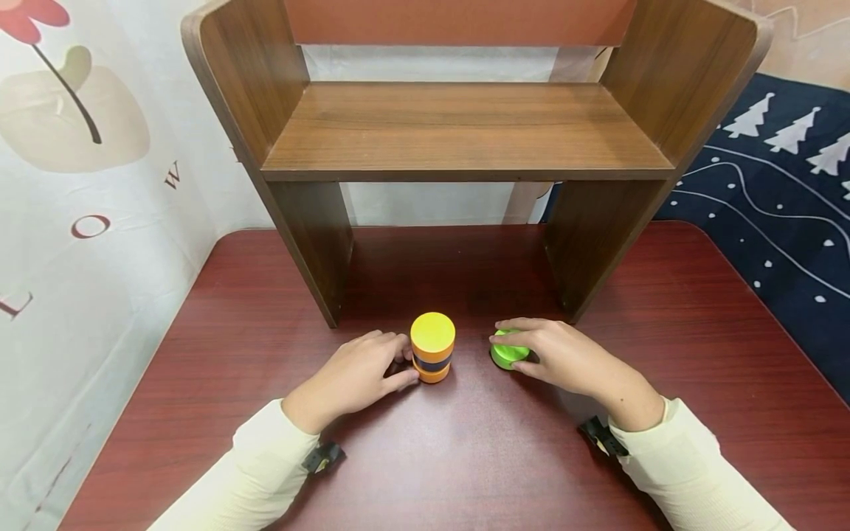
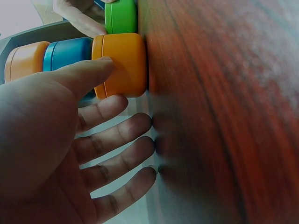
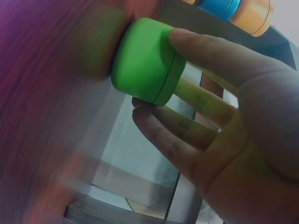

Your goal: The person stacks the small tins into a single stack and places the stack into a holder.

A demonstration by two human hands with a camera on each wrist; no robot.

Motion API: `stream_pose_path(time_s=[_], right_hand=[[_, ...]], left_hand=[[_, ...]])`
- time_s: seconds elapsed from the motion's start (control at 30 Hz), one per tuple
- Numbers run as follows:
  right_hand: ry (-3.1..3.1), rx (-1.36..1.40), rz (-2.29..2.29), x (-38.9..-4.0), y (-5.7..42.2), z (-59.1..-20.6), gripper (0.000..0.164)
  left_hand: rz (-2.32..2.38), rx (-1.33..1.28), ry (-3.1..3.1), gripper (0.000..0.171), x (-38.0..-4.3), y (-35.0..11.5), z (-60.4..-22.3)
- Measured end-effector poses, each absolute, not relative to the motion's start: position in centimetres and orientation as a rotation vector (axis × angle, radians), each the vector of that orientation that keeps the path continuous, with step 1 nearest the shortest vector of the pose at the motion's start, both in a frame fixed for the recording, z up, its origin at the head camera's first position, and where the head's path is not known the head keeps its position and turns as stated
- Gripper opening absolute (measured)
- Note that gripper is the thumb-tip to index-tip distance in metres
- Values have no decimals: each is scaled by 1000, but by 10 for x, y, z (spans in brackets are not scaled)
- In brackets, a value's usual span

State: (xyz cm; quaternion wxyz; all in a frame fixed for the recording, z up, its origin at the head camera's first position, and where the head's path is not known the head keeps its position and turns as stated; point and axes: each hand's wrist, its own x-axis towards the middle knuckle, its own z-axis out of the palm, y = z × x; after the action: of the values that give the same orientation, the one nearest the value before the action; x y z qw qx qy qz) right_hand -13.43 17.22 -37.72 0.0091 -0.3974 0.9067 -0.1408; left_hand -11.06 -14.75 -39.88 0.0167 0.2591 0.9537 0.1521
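A stack of round lidded containers [image 1: 433, 346] stands on the table in the head view. Its lowest piece is an orange container [image 2: 126, 63], with a blue container [image 2: 70, 55] above it and a lighter yellow-orange container [image 2: 25, 60] on top. At the stack's left side is my left hand [image 1: 358, 372], thumb and index fingertips right at the orange container, the other fingers spread and nearly straight. My right hand [image 1: 564, 358] holds a green container [image 3: 145, 63] low at the table, right of the stack. Its thumb lies on one side and its fingers on the other.
Behind the hands stands a wooden shelf unit [image 1: 465, 129] with two side panels on the dark red table [image 1: 451, 472]. A white printed cloth [image 1: 86, 295] hangs at the left, and a navy cloth [image 1: 790, 214] with white trees hangs at the right.
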Motion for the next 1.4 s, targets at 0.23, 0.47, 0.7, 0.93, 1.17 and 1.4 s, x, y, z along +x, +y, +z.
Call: stream_pose_path(time_s=[0.23,0.47,0.7,0.93,1.17,1.4], right_hand=[[2839,-1244,-432,-134,172,-377,42],[2839,-1242,-419,-134,172,-377,44],[2842,-1238,-416,-134,172,-378,43],[2845,-1220,-406,-133,171,-378,43],[2855,-1233,-404,-133,171,-379,43],[2859,-1237,-391,-133,170,-379,43]], left_hand=[[470,815,2970,27,-110,-148,-398],[473,819,2971,26,-110,-148,-398],[462,828,2975,26,-110,-148,-398],[463,833,2979,26,-110,-147,-399],[462,832,2981,26,-110,-147,-400],[471,819,2975,26,-110,-147,-399]])
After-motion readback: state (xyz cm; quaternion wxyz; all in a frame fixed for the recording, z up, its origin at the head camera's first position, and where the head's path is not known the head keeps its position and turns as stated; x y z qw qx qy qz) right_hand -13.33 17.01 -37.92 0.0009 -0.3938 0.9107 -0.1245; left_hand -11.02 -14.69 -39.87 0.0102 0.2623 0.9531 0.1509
